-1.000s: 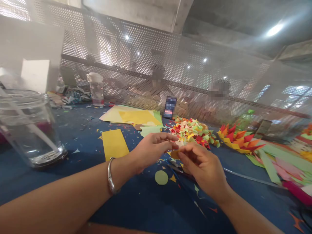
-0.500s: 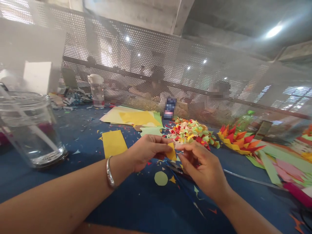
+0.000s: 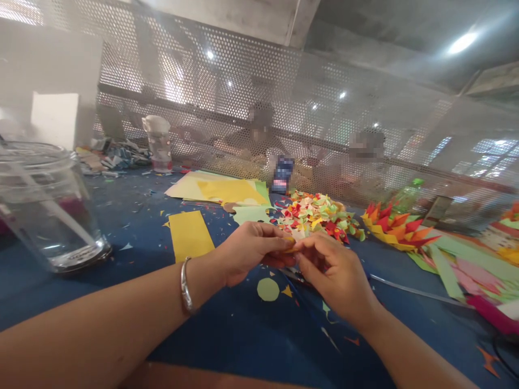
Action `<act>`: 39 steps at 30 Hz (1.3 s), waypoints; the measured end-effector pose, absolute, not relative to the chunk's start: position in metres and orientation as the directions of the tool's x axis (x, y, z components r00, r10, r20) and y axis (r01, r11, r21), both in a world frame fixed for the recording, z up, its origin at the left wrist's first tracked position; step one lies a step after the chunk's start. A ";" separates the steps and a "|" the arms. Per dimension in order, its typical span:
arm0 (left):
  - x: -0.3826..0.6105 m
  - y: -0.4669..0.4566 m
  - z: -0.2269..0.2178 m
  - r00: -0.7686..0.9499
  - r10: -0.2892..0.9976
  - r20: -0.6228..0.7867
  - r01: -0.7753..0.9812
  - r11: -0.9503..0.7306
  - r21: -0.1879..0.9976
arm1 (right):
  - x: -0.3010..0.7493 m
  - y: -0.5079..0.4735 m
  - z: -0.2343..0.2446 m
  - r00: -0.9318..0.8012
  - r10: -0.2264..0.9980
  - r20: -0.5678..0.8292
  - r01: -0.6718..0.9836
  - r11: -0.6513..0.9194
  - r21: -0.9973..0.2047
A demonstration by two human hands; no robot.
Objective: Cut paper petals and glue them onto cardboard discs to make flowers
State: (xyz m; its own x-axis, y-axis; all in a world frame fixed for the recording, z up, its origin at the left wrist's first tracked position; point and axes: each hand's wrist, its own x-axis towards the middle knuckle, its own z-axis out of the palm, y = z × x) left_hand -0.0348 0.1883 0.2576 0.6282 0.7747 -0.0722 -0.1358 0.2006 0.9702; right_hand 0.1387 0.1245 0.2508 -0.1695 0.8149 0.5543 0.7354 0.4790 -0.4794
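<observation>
Between my fingertips is a small piece of yellow paper (image 3: 290, 247), mostly hidden by them. My left hand (image 3: 255, 249) pinches it from the left, a silver bangle (image 3: 185, 285) on its wrist. From the other side my right hand (image 3: 333, 266) closes thumb and forefinger on the paper's edge. A larger yellow paper rectangle (image 3: 190, 233) lies flat behind my left wrist. Below the hands rest a pale green paper disc (image 3: 268, 289) and a small orange-yellow scrap (image 3: 287, 291). A dark tool under my right hand is largely covered.
A pile of folded paper bits (image 3: 316, 210) lies beyond my hands. Coloured sheets (image 3: 227, 192) are stacked behind, near a phone (image 3: 283, 174). A glass jar with a straw (image 3: 52, 210) stands left, a layered paper flower (image 3: 399, 227) right. A perforated screen (image 3: 194, 102) bounds the back.
The yellow piece has tilted and now shows only a thin sliver. My right fingertips have moved in to touch it, closing the gap between the hands. The view has shifted slightly.
</observation>
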 end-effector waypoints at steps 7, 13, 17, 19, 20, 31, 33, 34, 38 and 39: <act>-0.033 0.186 0.251 0.659 0.752 0.031 -0.203 0.138 0.969 | 0.140 0.128 0.248 -0.047 0.906 0.421 0.583 0.367 -0.725; -0.030 0.183 0.249 0.636 0.768 0.076 -0.182 0.054 0.982 | 0.140 0.128 0.249 -0.020 0.911 0.411 0.544 0.355 -0.761; -0.027 0.182 0.250 0.592 0.804 0.054 -0.172 0.061 0.983 | 0.139 0.129 0.250 -0.017 0.908 0.419 0.537 0.362 -0.762; -0.027 0.182 0.250 0.573 0.819 0.035 -0.151 0.063 0.987 | 0.139 0.130 0.249 -0.011 0.906 0.424 0.530 0.365 -0.766; -0.027 0.183 0.250 0.568 0.823 0.031 -0.145 0.063 0.987 | 0.139 0.130 0.249 -0.010 0.904 0.427 0.525 0.368 -0.767; -0.027 0.185 0.246 0.602 0.797 0.049 -0.107 0.019 0.994 | 0.143 0.129 0.252 -0.010 0.893 0.449 0.479 0.399 -0.782; -0.027 0.185 0.245 0.615 0.787 0.045 -0.094 0.016 0.995 | 0.142 0.129 0.253 -0.012 0.897 0.442 0.475 0.394 -0.787; -0.027 0.185 0.246 0.620 0.784 0.042 -0.089 0.017 0.996 | 0.142 0.129 0.253 -0.016 0.898 0.440 0.474 0.394 -0.787; -0.027 0.184 0.247 0.609 0.793 0.022 -0.064 0.022 0.998 | 0.141 0.129 0.253 -0.029 0.900 0.435 0.459 0.398 -0.794; -0.027 0.185 0.247 0.606 0.795 0.017 -0.055 0.021 0.998 | 0.141 0.129 0.253 -0.032 0.904 0.426 0.452 0.393 -0.801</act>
State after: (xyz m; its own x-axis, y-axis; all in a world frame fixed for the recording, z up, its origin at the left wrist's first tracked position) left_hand -0.0267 0.1846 0.2470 0.6063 0.7951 0.0168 -0.0551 0.0209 0.9983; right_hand 0.1411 0.1290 0.2527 -0.0315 0.9042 0.4259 0.4523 0.3929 -0.8007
